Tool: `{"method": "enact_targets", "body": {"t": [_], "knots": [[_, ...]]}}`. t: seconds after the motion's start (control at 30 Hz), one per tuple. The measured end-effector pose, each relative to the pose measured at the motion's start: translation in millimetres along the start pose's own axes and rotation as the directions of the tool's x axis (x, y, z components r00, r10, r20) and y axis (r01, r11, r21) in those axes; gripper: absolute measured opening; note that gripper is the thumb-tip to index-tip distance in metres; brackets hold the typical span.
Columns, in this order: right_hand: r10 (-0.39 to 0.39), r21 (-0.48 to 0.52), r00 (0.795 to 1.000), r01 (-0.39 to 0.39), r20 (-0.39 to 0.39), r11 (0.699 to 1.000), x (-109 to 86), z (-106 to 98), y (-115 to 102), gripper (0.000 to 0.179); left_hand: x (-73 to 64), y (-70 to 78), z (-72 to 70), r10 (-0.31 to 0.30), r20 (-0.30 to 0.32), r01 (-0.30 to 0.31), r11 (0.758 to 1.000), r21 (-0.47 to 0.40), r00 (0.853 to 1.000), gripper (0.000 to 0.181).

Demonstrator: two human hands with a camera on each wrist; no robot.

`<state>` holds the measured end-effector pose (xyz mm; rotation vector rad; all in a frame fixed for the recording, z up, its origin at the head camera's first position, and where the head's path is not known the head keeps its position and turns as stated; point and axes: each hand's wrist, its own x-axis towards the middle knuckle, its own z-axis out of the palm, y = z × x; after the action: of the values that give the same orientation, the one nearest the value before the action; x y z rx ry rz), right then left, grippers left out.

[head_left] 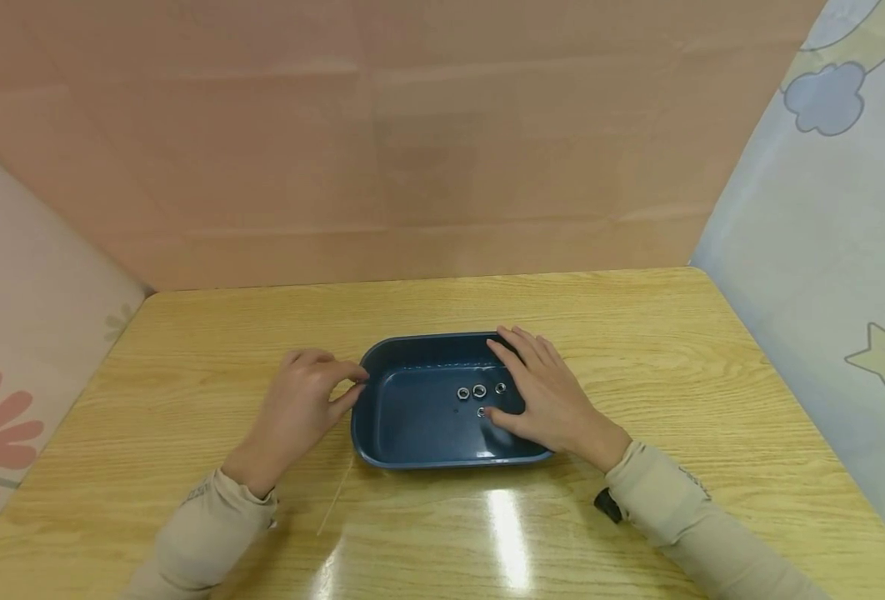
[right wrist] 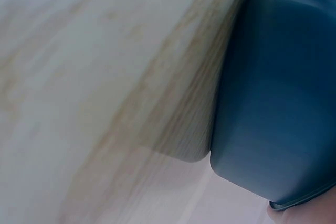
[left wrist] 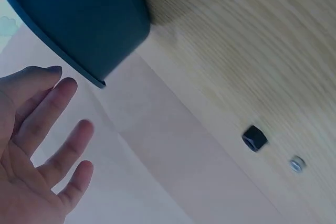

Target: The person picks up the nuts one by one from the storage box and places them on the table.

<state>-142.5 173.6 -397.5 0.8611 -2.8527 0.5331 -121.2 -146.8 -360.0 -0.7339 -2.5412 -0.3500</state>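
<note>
A dark blue tray [head_left: 382, 450] sits mid-table. Several small metal nuts [head_left: 479, 390] lie on its floor toward the right. My right hand [head_left: 498, 379] reaches over the tray's right rim with its fingers straight; the thumb tip lies next to the nearest nut [head_left: 481, 412]. My left hand [head_left: 354, 385] is at the tray's left rim, holding nothing. In the left wrist view that left hand [left wrist: 42, 145] has its fingers spread, apart from the tray [left wrist: 89, 24]. The right wrist view shows only the tray's outer wall [right wrist: 278, 103] and the tabletop.
The wooden table [head_left: 637, 350] is boxed in by a pinkish panel behind and patterned panels left and right. A small black piece [left wrist: 254, 138] and a small metal piece [left wrist: 297, 164] appear in the left wrist view.
</note>
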Motion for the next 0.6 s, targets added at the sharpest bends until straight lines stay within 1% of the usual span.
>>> {"method": "enact_targets", "body": {"t": [0.1, 0.17, 0.37, 0.6], "knots": [[-0.001, 0.001, 1.0, 0.001, -0.002, 1.0, 0.1, 0.4, 0.0, 0.09, -2.7, -3.8, -1.4, -0.002, -0.028, 0.002, 1.0, -0.002, 1.0, 0.021], [-0.003, 0.001, 1.0, 0.003, -0.005, 1.0, 0.0, 0.4, -0.2, 0.09, -4.5, -6.0, -1.7, 0.001, -0.035, -0.002, 1.0, -0.001, 0.999, 0.021], [0.003, 0.006, 1.0, -0.003, 0.004, 1.0, 0.0, 0.2, -1.0, 0.089, -10.6, -11.6, -0.4, 0.003, -0.036, -0.003, 1.0, -0.01, 0.999, 0.021], [0.003, -0.003, 1.0, -0.003, 0.008, 1.0, 0.3, -0.3, -0.4, 0.089, -16.4, -17.6, -1.3, 0.003, -0.057, -0.004, 1.0, -0.02, 0.998, 0.021]]}}
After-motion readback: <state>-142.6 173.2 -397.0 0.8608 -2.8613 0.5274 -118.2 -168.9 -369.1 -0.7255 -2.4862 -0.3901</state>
